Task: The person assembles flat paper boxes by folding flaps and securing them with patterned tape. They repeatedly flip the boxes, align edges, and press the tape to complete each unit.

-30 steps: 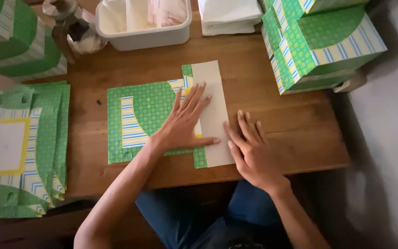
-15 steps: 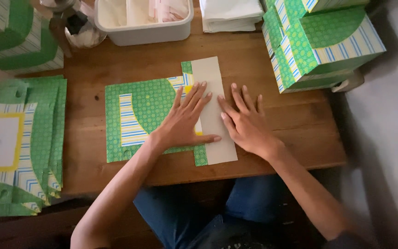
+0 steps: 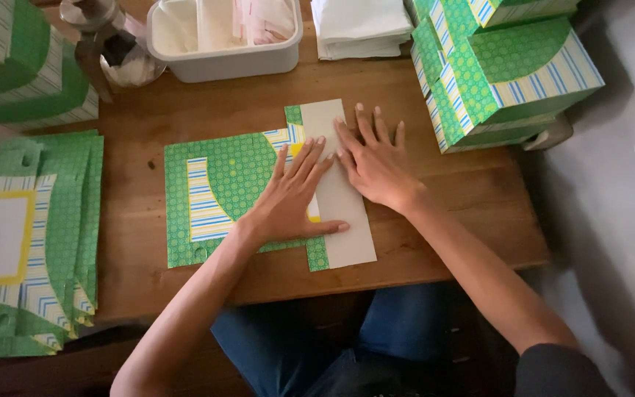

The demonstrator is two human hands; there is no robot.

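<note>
Bin (image 3: 222, 66) behind flat sheet (image 3: 222, 195), boxes (image 3: 505, 73) right

The left hand (image 3: 288, 202) and the right hand (image 3: 372, 165) lie flat over the middle of the green patterned sheet (image 3: 222, 195) and its pale flap (image 3: 339, 213), hiding the fold line beneath them. At the table's (image 3: 442, 242) far edge the white tub (image 3: 222, 44), the folded white cloths (image 3: 361, 26) and a metal object (image 3: 115, 44) are cut off by the top of the picture. The stack of flat sheets (image 3: 31, 242) at the left edge runs out of view, as do the folded boxes (image 3: 505, 70) at the far right corner.
</note>
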